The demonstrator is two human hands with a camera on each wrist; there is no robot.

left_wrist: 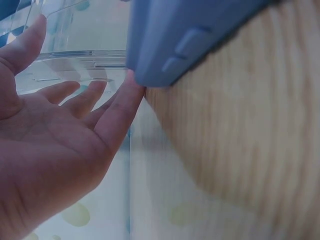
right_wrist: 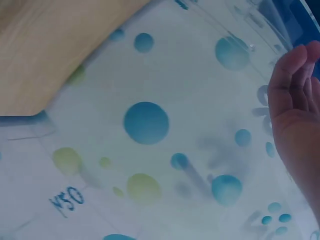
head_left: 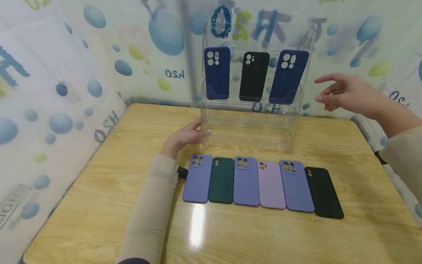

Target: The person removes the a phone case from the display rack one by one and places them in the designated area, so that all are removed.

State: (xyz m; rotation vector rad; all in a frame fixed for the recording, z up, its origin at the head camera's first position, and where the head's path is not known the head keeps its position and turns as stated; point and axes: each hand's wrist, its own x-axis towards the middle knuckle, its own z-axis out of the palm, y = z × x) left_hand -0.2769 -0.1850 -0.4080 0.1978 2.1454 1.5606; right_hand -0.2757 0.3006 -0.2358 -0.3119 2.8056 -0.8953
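A clear acrylic display stand rises at the back of the table. On its upper part lean a dark blue phone case, a black phone case and another dark blue phone case. The left hand holds the stand's lower left side; thumb and fingers are spread in the left wrist view. In the air right of the stand, the right hand has loosely bent fingers and nothing in them. Its fingers are partly cut off in the right wrist view.
In front of the stand lies a row of several phone cases, among them a lavender one, a dark green one, a pink one and a black one. A patterned curtain hangs behind the wooden table.
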